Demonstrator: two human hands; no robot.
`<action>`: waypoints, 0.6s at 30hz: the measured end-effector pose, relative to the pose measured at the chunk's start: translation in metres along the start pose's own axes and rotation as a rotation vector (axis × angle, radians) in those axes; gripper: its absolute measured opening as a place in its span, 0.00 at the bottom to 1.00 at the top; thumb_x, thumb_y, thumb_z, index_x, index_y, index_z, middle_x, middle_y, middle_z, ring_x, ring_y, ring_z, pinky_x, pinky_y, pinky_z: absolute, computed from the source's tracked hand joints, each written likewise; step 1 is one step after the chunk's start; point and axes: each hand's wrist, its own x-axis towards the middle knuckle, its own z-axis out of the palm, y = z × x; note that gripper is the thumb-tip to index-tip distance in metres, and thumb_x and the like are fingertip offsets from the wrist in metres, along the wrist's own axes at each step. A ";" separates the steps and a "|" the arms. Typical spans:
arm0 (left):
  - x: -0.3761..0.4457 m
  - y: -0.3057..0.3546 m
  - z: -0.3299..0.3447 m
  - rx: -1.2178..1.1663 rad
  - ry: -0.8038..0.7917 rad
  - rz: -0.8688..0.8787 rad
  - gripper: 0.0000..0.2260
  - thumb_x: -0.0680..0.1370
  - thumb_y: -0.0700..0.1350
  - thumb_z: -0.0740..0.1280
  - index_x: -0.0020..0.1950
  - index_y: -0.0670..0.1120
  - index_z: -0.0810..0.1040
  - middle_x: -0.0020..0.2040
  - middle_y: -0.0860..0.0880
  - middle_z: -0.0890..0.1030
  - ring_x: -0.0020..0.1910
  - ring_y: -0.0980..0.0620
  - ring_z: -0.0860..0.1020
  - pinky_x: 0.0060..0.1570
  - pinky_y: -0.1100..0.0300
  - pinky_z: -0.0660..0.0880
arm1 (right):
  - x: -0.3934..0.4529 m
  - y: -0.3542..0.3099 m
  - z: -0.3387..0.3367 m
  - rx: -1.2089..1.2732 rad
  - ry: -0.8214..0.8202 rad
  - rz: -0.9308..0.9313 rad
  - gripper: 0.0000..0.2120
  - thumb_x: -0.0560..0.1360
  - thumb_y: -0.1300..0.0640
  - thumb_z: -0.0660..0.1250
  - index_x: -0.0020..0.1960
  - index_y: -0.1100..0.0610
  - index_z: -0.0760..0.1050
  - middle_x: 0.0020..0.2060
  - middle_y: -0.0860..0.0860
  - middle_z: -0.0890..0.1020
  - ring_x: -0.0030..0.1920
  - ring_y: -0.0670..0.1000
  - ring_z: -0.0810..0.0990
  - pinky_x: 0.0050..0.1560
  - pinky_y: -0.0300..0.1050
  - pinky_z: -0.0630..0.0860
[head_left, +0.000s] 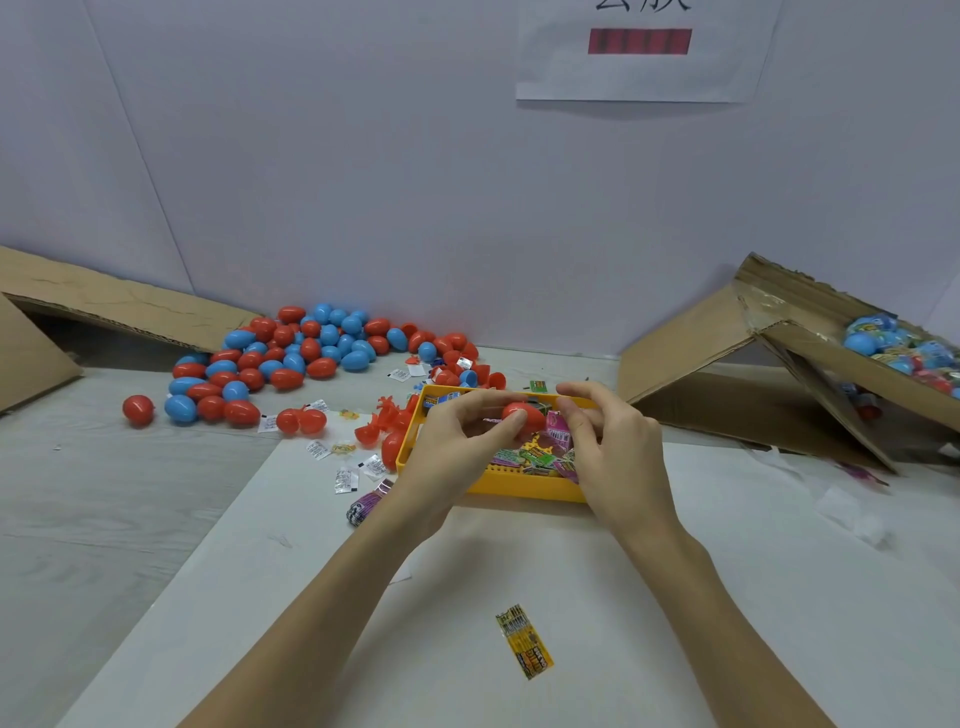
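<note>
while the left hand (453, 441) pinches the red plastic egg (522, 415), the right hand (613, 447) curls beside, grip unclear; best squeeze squarely between fingertips.

Nothing here can be read in full. On the paper sheet (644, 78) taped to the wall in front of you, large dark characters (643, 4) are cut off by the top edge, and the red bar (640, 41) below them is blurred. The yellow packet (524, 642) on the desk near you carries dense print, too small to read. The same goes for the white sachets (345, 479) and for the pink and green packets (540, 457) in the yellow tray (519, 488) under the red egg (522, 415).
</note>
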 end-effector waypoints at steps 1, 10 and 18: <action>0.000 0.000 0.000 0.006 -0.005 -0.002 0.11 0.79 0.48 0.73 0.61 0.50 0.84 0.51 0.56 0.86 0.52 0.57 0.85 0.48 0.65 0.81 | 0.000 0.001 0.000 0.000 0.001 -0.004 0.15 0.82 0.49 0.63 0.67 0.52 0.78 0.54 0.51 0.86 0.54 0.50 0.85 0.45 0.40 0.84; 0.000 0.000 0.001 0.035 -0.016 0.007 0.09 0.79 0.48 0.73 0.59 0.52 0.84 0.49 0.60 0.86 0.51 0.61 0.84 0.44 0.70 0.79 | 0.001 0.002 0.002 0.006 0.001 0.034 0.15 0.83 0.49 0.62 0.67 0.51 0.77 0.54 0.52 0.86 0.56 0.52 0.84 0.46 0.45 0.85; -0.002 -0.001 0.003 0.083 -0.012 0.016 0.12 0.78 0.48 0.74 0.61 0.50 0.84 0.52 0.55 0.86 0.54 0.57 0.84 0.50 0.63 0.82 | 0.000 0.002 0.002 -0.001 -0.002 0.065 0.14 0.83 0.49 0.63 0.67 0.50 0.76 0.54 0.52 0.85 0.54 0.51 0.85 0.45 0.45 0.85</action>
